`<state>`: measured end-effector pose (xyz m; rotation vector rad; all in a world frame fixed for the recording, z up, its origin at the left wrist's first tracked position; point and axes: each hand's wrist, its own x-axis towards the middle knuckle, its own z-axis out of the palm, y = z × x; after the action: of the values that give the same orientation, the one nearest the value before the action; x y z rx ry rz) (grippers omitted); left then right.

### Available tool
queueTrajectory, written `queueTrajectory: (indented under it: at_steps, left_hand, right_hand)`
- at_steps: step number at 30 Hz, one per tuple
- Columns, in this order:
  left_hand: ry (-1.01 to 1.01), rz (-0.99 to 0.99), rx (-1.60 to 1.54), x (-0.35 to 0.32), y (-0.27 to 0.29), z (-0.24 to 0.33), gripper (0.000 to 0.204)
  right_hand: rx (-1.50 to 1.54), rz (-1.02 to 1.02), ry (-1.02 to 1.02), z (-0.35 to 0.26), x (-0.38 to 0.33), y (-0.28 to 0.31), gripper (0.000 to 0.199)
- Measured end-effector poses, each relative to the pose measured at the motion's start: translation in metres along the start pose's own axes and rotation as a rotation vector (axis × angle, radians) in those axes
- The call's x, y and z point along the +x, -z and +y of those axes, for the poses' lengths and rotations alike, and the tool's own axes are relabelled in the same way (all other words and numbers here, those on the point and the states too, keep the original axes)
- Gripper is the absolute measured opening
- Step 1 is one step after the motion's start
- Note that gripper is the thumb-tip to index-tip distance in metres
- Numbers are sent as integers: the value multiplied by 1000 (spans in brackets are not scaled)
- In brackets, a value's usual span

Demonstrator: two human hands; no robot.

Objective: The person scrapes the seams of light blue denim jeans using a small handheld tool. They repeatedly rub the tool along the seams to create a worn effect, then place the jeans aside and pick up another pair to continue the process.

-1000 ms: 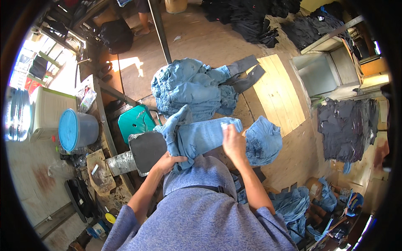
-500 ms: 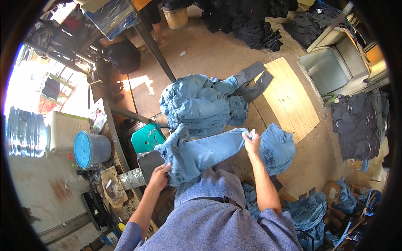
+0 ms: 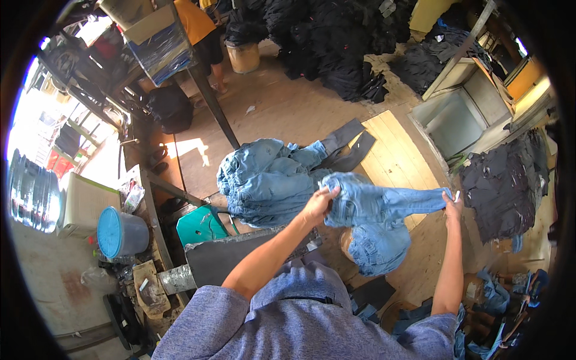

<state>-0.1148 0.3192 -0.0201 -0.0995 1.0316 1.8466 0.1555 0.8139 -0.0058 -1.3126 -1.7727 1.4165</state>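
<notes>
A pair of light-blue jeans (image 3: 384, 204) is stretched sideways between my two hands, off to the right in front of me. My left hand (image 3: 320, 205) grips the bunched waist end. At the leg end, my right hand (image 3: 454, 209) pinches the hem, and a small white piece (image 3: 457, 195) sticks up by its fingers. Directly beneath the held pair lies a rounded heap of blue denim (image 3: 378, 251), partly covered by it. A larger pile of blue jeans (image 3: 264, 186) sits beyond my left forearm. Close to my body, a dark flat board (image 3: 222, 257) passes under that forearm.
A teal plastic stool (image 3: 201, 226) stands left of the board. Further left are a clear bucket with a blue lid (image 3: 123, 231) and a cluttered bench. Black garments (image 3: 324, 48) are heaped at the back, near a metal post (image 3: 213, 102). A person in orange (image 3: 195, 23) stands far left.
Both hands have swung right with the jeans, from over the dark board to above the denim heap. More of the board shows. The far person has come further into view.
</notes>
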Motion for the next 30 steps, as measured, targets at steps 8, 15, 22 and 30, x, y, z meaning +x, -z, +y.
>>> queueTrajectory:
  at_steps: [8,15,22,30]
  left_hand:
    - [-208,280,320,-5,211,124,40]
    - [-309,865,1511,-220,308,85,25]
    - [-302,1021,1899,-230,189,-53,52]
    - [-336,1004,1827,-219,179,-50,52]
  right_hand:
    - [-336,-199,34,67,-42,-11,42]
    - [-753,-307,-228,265,-123,-63,51]
    - [-1193,-415,154,360,-140,-146,64]
    - [-1529,-229,324,415,-140,-175,53]
